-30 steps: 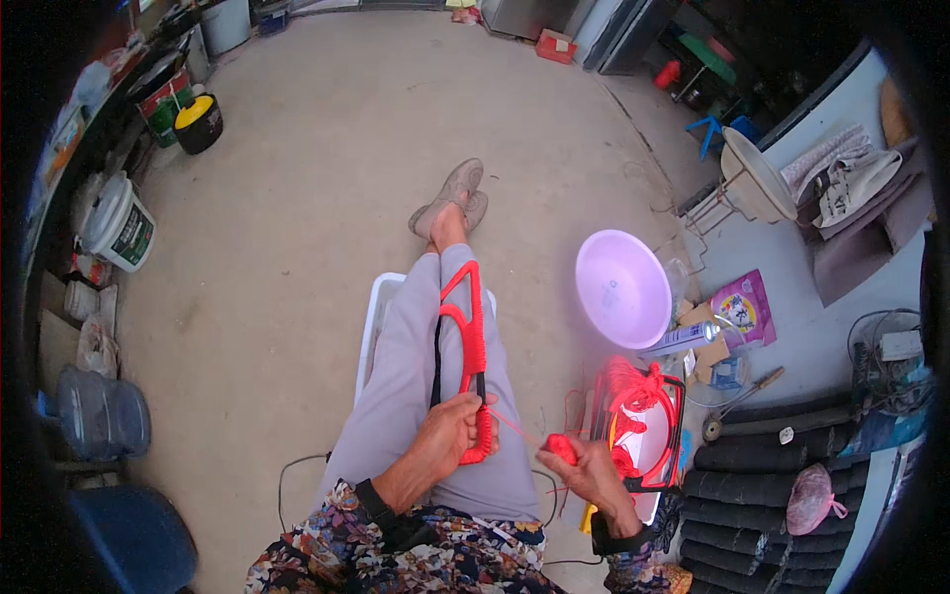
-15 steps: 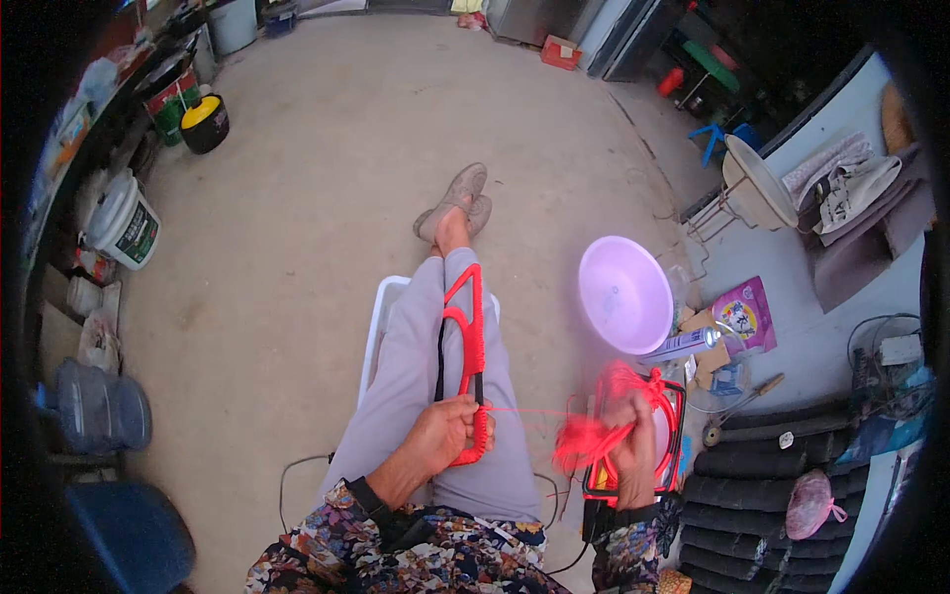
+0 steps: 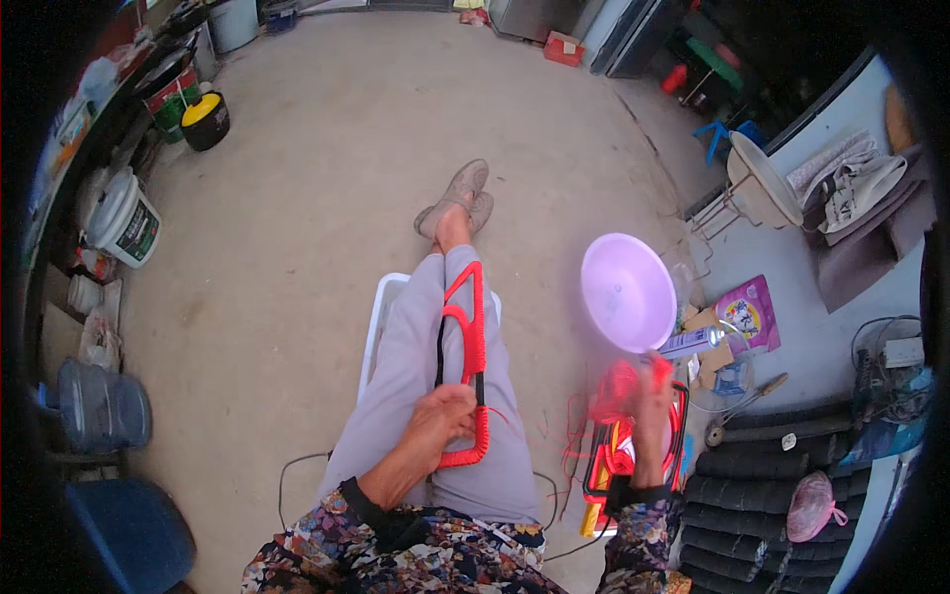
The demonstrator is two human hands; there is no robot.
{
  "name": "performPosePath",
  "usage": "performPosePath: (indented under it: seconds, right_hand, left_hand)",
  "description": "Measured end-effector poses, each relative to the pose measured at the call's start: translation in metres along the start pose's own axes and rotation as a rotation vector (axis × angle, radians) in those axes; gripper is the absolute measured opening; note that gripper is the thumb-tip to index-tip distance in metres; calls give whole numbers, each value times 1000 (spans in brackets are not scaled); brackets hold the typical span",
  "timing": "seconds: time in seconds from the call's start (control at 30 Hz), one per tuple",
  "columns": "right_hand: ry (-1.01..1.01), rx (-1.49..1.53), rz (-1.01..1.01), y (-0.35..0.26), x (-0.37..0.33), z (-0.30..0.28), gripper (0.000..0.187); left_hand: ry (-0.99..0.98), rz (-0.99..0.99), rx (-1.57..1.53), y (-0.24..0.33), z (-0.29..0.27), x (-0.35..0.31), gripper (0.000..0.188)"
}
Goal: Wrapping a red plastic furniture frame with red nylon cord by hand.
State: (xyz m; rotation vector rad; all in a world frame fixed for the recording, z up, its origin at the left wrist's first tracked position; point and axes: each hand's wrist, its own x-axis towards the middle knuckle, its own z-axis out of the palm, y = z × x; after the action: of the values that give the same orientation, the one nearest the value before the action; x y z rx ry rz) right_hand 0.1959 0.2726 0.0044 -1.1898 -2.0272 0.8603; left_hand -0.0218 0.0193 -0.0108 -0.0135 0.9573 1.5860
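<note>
A narrow black frame [image 3: 474, 342], mostly wound with red cord, lies lengthwise on my thighs. My left hand [image 3: 442, 424] is closed around its near part, beside a short bare black stretch. From there a thin red strand runs a little to the right. Off to the right, my right hand [image 3: 650, 408] is raised over a container and smeared by motion, with red cord [image 3: 659, 370] in its closed fingers. A loose red bundle [image 3: 616, 389] hangs beside that hand, also blurred. Beneath it, more red cord and yellow pieces fill the black-and-red-rimmed container [image 3: 681, 436].
A lilac basin [image 3: 627, 293] stands ahead on the right, near a spray can [image 3: 691, 343] and a purple bag [image 3: 749, 314]. Black padded rolls [image 3: 772, 495] lie at the lower right. Buckets and a clear water jug [image 3: 102, 406] line the left side.
My right hand has swung up and away to the right with red cord. The strand stretched between my hands has gone slack. My left hand has shifted slightly up on the frame.
</note>
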Motion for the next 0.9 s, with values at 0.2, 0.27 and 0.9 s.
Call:
performPosePath:
  seconds: [0.2,0.27,0.9]
  right_hand:
    - [-714,-411,-587,-141,-16,98,70]
    - [-720,-373,-698,-147,-19,119,71]
    - [-695,422,-9,-83,-83,108,22]
  left_hand:
    - [170,547,419,35,18,-4,30]
    - [71,685,628,38,17,1,24]
    - [368,66,-9,-15,-5,0,16]
